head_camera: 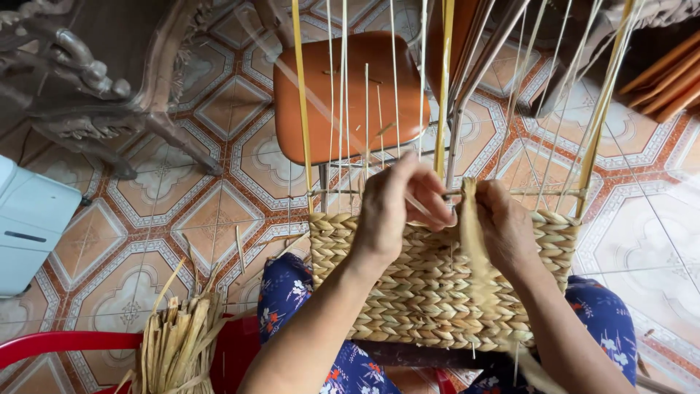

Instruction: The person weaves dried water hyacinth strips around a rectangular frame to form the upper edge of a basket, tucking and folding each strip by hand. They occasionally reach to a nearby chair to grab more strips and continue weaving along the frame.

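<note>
A half-woven straw basket (408, 284) rests on my lap, its braided tan wall facing up. Thin upright stakes (343, 109) and a wire frame rise from its top edge. My left hand (397, 208) grips at the top rim of the weave, fingers curled around a stake and a strand. My right hand (504, 226) is beside it, closed on a flat pale straw strand (468, 219) that stands up between the two hands and trails down over the woven wall.
An orange stool (350, 95) stands on the patterned tile floor behind the stakes. A bundle of dry straw (179, 343) lies over a red plastic rim (58, 343) at lower left. Carved dark wooden furniture (109, 80) is at upper left, a white box (29, 226) at far left.
</note>
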